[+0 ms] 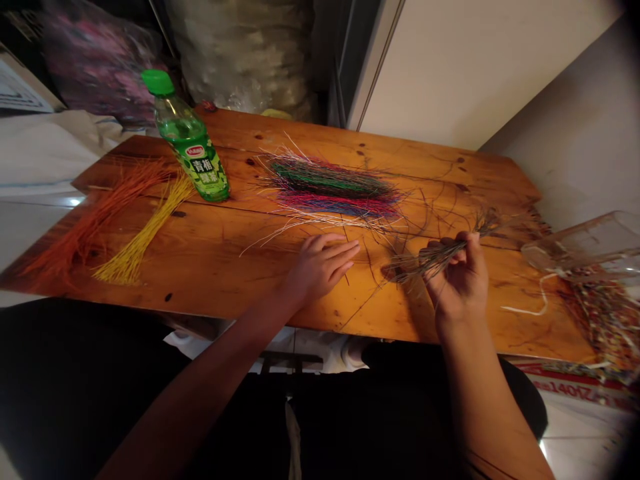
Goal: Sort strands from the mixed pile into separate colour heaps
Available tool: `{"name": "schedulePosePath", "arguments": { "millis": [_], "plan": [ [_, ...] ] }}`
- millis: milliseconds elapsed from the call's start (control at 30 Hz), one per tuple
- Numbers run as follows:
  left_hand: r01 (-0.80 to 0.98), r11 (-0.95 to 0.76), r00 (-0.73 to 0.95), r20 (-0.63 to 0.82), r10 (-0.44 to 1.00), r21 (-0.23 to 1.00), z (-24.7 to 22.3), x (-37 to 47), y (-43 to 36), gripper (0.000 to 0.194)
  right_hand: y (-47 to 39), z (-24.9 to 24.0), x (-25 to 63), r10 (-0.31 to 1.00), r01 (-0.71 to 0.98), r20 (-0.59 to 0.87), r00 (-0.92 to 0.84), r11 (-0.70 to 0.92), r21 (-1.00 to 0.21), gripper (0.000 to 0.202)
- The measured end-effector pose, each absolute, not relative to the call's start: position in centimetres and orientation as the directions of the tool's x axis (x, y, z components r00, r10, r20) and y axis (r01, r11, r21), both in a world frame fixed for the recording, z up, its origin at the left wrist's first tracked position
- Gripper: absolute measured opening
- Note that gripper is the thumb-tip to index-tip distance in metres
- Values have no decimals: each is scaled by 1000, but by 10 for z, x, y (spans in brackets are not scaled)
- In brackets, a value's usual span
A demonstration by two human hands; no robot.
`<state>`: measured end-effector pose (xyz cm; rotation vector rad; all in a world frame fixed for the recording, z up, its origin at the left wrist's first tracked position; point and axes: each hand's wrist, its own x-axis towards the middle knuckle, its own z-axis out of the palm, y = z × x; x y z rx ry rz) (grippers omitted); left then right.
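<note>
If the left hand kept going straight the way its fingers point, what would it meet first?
Probably the loose thin strands on the wooden tabletop just past the left hand, though its height is unclear and it might clear them.

hands (324, 268) (457, 277): 2 | green-capped bottle (193, 150): 1 | clear container (590, 247): 1 | wooden counter (240, 267): 1 | orange strand bundle (100, 217): 1 | yellow strand bundle (145, 233): 1 | multicolored strand pile (335, 183): 1 | dark strand bunch (443, 255): 1 | individual strands: too many to count
</note>
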<state>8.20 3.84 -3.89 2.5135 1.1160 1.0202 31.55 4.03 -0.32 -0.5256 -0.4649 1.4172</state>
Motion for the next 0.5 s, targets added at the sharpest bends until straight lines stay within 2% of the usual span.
{"name": "schedulePosePath", "arguments": {
  "millis": [100, 300, 500],
  "plan": [
    [558, -658, 360, 568, 741, 505, -36, 78, 40, 34, 41, -4, 316, 995, -795, -10, 103, 76, -601, 12],
    [625, -544, 169, 584, 794, 560, -34, 74, 41, 21, 42, -6, 318, 994, -777, -13, 111, 79, -624, 12],
    [604, -475, -15, 605, 796, 640, -12, 57, 27, 18, 44, -10, 321, 995, -776, -1, 103, 80, -626, 10]
  ]
}}
